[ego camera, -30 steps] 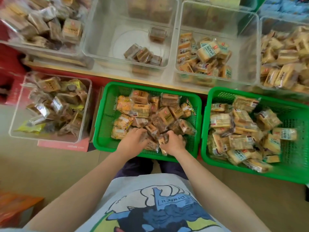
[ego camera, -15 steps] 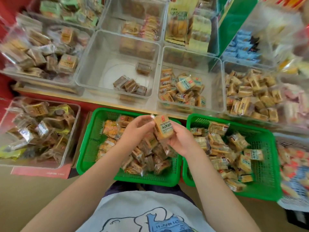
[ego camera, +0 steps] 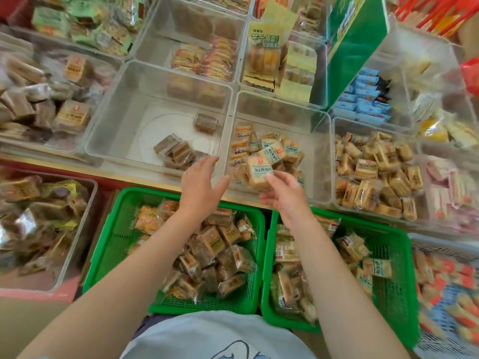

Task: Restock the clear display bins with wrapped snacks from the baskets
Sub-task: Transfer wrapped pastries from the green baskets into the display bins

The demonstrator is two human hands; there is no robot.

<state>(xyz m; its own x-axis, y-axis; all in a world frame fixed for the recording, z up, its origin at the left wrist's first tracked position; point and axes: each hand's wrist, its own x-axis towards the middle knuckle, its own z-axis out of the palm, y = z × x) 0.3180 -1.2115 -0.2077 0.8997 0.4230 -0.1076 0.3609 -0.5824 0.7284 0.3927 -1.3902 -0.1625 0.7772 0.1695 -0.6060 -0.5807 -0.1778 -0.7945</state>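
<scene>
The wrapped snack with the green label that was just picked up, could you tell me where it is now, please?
In the head view the wrapped snack is centre frame, at the right hand's fingertips, over the front of the middle clear bin.

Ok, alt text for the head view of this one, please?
Two bare hands reach over green baskets of wrapped snacks toward clear display bins; the right hand lifts a wrapped cake slice at the front of a half-filled bin, while the left hand is open beside a nearly empty bin.

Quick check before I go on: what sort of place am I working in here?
Most likely a shop's bulk-snack display: rows of clear plastic display bins holding wrapped snacks, with green plastic restocking baskets below.
</scene>
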